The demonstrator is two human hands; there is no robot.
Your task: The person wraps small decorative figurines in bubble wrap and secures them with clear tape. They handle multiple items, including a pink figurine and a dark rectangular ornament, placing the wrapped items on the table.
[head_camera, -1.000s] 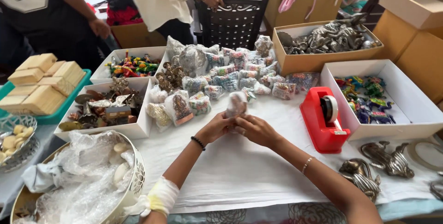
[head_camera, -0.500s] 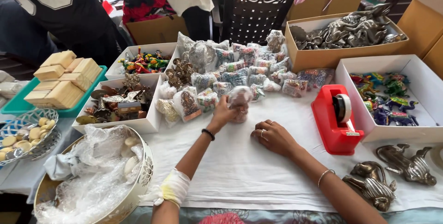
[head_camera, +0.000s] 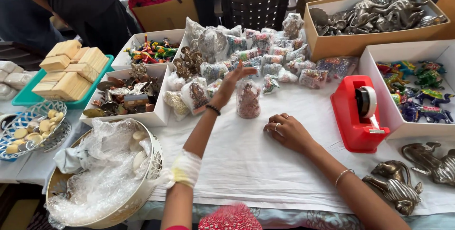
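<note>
Standing upright beside the red tape dispenser (head_camera: 359,115), a wrapped figurine (head_camera: 248,99) is touched by the spread left hand (head_camera: 231,81); the right hand (head_camera: 286,129) is rested loosely curled nearby.

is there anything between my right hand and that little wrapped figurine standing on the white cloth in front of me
Nothing visible. The right hand rests on the white cloth, and only bare cloth lies between it and the wrapped figurine standing upright. The left hand is open beside the figurine's far left side, not in that gap.
</note>
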